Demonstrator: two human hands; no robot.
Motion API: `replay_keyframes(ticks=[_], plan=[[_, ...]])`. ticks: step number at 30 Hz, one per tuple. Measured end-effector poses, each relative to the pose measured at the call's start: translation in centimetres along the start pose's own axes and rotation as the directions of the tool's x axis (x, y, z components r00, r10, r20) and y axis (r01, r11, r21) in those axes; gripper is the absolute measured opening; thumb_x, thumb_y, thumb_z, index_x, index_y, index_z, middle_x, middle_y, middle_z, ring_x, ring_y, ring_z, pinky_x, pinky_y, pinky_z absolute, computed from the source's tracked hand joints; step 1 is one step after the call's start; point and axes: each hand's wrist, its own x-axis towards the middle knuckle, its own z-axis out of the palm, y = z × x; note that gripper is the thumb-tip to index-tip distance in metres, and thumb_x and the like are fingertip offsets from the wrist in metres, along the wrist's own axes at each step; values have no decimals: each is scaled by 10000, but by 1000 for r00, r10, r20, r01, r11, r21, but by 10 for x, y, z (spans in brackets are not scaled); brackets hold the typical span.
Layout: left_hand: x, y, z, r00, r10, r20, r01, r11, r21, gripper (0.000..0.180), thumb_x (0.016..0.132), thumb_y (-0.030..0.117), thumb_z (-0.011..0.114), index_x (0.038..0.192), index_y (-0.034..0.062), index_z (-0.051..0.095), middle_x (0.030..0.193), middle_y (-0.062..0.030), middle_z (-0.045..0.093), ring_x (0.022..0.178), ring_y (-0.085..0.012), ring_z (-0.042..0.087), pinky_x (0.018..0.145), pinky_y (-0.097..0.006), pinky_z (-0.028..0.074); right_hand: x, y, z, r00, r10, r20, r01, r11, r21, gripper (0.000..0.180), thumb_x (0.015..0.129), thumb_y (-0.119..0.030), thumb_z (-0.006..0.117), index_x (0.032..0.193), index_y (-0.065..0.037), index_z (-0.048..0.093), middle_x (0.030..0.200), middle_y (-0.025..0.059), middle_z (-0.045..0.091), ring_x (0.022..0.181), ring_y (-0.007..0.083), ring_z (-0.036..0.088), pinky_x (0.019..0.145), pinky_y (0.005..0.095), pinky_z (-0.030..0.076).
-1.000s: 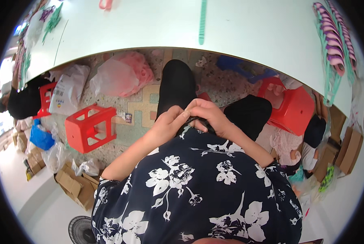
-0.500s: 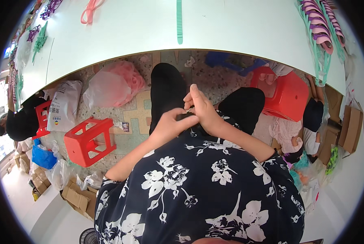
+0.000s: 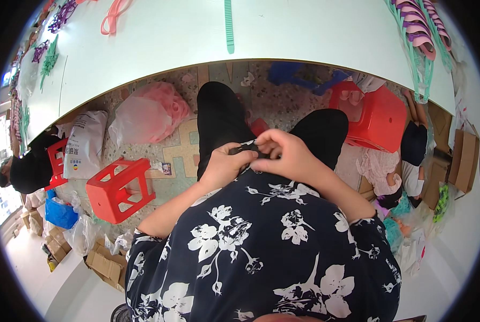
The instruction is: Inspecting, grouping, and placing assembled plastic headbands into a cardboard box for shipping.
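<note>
A small dark object (image 3: 244, 148) is held above my lap, largely covered by fingers, so its kind does not show. My left hand (image 3: 222, 165) grips it between thumb and curled fingers. From the other side my right hand (image 3: 287, 154) closes on its right end, fingers bent and thumb below. Both hands are almost touching, just in front of my dark shirt with white flowers. Beyond them, on the white table, lies a green ribbed strap (image 3: 229, 27).
Pink straps (image 3: 110, 21) and stacked pink, purple and green straps (image 3: 419, 37) lie on the white table (image 3: 170, 48). Red stools stand left (image 3: 119, 188) and right (image 3: 377, 121). A pink-filled bag (image 3: 151, 112) sits on the floor. Other people are at both sides.
My right hand has turned from upright, fingers pointing away, to curled over the dark object. That object now shows more between my hands. The view has shifted slightly.
</note>
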Motion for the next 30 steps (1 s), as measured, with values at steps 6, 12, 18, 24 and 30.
replay_keyframes(ticks=[6,12,18,24,30], plan=[[6,-5,1,998,26,49,-27,999,28,324,795,197,781,964,-40,637,694,27,577,597,-32,483,517,-197,356,-31,-2,-6,982,-188,-25,156,876,-457,477,741,-264,803,1135,-47,643,880,83,642,809,226,612,747,340,497],[9,-3,3,1000,17,20,-18,999,48,307,803,197,779,952,-31,639,676,35,566,603,-26,478,519,-198,352,-29,14,6,944,-323,-64,225,775,-590,465,816,-279,717,1179,-9,611,1038,165,661,920,339,614,793,404,493],[3,7,-5,984,-47,170,80,977,-195,438,926,431,642,924,-7,624,702,11,546,583,-49,459,513,-195,342,-32,26,7,929,-217,-300,171,970,-173,431,896,-172,682,1266,14,565,1061,99,661,977,180,622,848,309,484],[2,7,7,999,47,22,-47,999,16,453,1027,443,442,878,38,582,627,30,432,561,-66,381,520,-219,297,-29,16,4,986,32,-165,12,966,260,449,901,-224,689,1246,40,576,1136,167,658,1034,228,635,901,329,485],[8,2,-1,991,101,91,-96,994,-51,353,1023,369,512,934,42,611,691,44,502,584,-34,431,528,-201,343,-24,19,6,964,-236,-122,228,970,-80,368,888,-175,703,1189,20,620,1043,123,656,934,194,623,840,297,481]])
